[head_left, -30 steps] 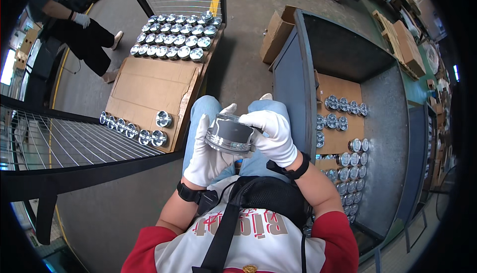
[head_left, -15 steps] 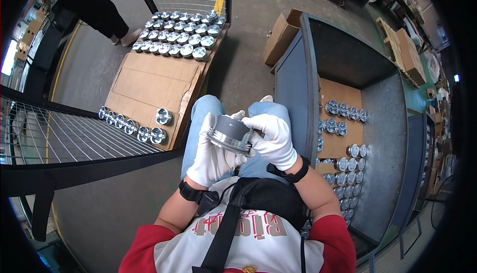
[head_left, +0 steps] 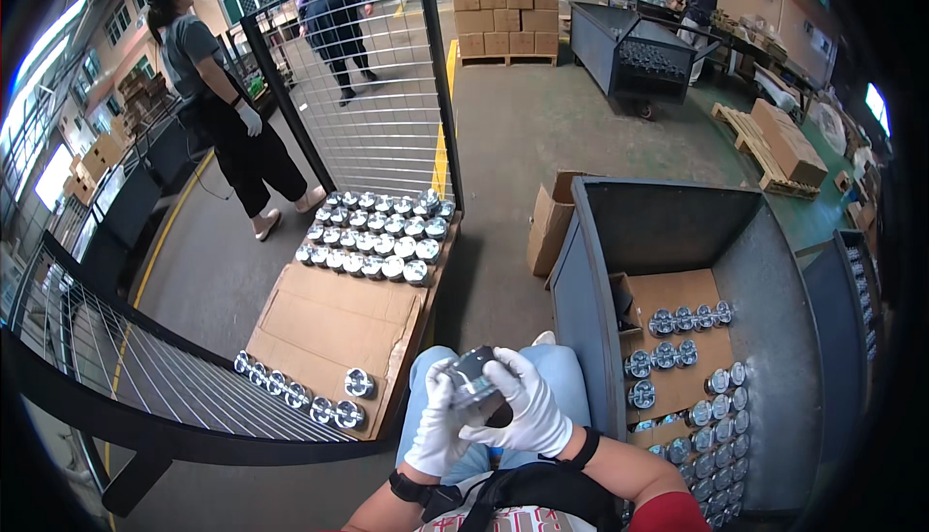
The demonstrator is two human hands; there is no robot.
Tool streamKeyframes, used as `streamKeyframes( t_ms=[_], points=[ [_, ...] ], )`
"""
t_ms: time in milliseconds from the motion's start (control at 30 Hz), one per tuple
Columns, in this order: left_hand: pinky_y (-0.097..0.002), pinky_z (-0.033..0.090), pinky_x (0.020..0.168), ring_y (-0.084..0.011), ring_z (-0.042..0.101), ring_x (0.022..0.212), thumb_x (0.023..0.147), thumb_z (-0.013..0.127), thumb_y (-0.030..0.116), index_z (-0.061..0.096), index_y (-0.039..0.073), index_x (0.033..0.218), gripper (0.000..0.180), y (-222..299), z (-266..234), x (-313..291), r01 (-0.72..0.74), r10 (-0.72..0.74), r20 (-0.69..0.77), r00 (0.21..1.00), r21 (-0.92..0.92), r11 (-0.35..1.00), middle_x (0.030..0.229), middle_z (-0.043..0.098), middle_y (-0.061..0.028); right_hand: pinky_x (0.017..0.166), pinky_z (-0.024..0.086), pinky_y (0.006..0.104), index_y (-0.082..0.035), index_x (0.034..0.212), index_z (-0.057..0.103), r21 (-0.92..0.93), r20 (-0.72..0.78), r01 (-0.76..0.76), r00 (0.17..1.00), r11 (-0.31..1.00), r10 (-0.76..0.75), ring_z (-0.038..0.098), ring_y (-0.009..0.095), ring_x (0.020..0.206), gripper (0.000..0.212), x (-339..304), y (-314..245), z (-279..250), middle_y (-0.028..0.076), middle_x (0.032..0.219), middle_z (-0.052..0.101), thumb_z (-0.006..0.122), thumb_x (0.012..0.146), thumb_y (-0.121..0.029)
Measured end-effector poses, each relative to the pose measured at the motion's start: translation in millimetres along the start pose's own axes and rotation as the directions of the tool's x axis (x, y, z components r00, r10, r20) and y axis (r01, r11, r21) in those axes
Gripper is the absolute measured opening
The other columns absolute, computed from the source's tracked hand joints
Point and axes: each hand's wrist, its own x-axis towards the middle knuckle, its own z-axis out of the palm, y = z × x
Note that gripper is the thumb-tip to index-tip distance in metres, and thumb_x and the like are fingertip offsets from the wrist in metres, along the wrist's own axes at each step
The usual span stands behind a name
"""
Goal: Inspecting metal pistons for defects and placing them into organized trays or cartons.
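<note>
Between my gloved hands, above my lap, is a metal piston (head_left: 472, 377) with a dark grey skirt; motion smears its outline. My left hand (head_left: 437, 428) is closed around its near left side. From the right, my right hand (head_left: 532, 408) grips it, fingers over the top and right side. Both gloves are white. To the left, pistons (head_left: 373, 242) stand in rows at the far end of a cardboard-covered cart (head_left: 339, 324), and several more pistons (head_left: 298, 397) line its near edge. On my right, a grey metal bin (head_left: 774, 339) holds more pistons (head_left: 711, 435) on cardboard.
Wire mesh panels (head_left: 363, 58) border the left cart. A cardboard box (head_left: 550, 227) stands against the bin's left side. Beyond the left cart stands a person (head_left: 208, 87); another person (head_left: 334, 14) is farther back. Stacked boxes (head_left: 503, 19) sit on a pallet ahead.
My view has tilted up, bringing the far workshop and people into sight. The piston remains in both hands but has been turned, and my right fingers now reach over its top.
</note>
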Motion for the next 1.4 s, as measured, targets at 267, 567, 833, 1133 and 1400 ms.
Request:
streamKeyframes(
  t_ms=[267,567,833,1133,1400],
  points=[
    [-0.0492,0.040,0.109,-0.0292,0.042,0.135,0.091,0.070,0.039,0.032,0.018,0.141,0.066,5.8,10.9,1.3,0.020,-0.067,0.194,0.979,0.238,0.971,0.145,0.039,-0.0091,0.091,0.052,0.0414,-0.004,0.138,0.036,0.018,-0.181,-0.145,0.973,0.989,0.146,0.063,0.033,0.105,0.098,6.5,4.0,-8.8,0.020,0.121,0.054,0.092,0.060,-0.022],
    [-0.0462,0.048,0.102,-0.0394,0.055,0.125,0.091,0.071,0.034,0.022,0.012,0.155,0.083,26.9,18.6,12.9,-0.001,-0.215,0.438,0.873,0.442,0.897,0.153,0.032,-0.0235,0.103,0.045,0.0379,-0.002,0.143,0.032,0.416,-0.295,-0.282,0.857,0.865,0.421,0.055,0.025,0.118,0.083,15.4,5.3,-84.8,0.015,0.132,0.048,0.076,0.073,-0.009],
    [-0.0309,0.053,0.083,-0.0157,0.065,0.096,0.099,0.062,0.031,0.055,0.000,0.135,0.047,13.5,-95.1,44.0,0.178,-0.213,-0.122,0.969,0.947,0.268,0.116,0.066,-0.0096,0.098,0.050,0.0319,-0.008,0.140,0.036,0.268,-0.695,-0.300,0.597,0.915,0.400,0.058,0.018,0.115,0.070,-31.9,37.6,-219.3,0.010,0.128,0.053,0.066,0.079,0.009],
    [-0.0322,0.049,0.076,-0.0176,0.059,0.079,0.091,0.067,0.006,0.070,0.003,0.105,0.015,-35.5,-185.0,51.1,-0.096,0.090,0.097,0.991,0.995,-0.019,0.090,0.064,-0.0081,0.071,0.054,0.0286,-0.004,0.124,0.055,0.425,-0.184,-0.904,-0.032,0.050,0.982,0.065,0.018,0.086,0.062,-261.6,161.2,-141.8,0.010,0.103,0.066,0.078,0.076,-0.037],
    [-0.0301,0.048,0.078,-0.0124,0.056,0.080,0.093,0.065,0.005,0.070,0.001,0.104,0.013,-32.4,-169.4,49.0,0.003,0.088,-0.003,0.996,1.000,-0.008,0.091,0.065,-0.0056,0.095,0.053,0.0448,-0.005,0.130,0.050,-0.025,-0.249,-0.993,-0.107,-0.117,0.962,0.061,0.043,0.114,0.076,-213.3,268.7,-66.4,0.030,0.128,0.056,0.073,0.069,-0.045]
  ],
)
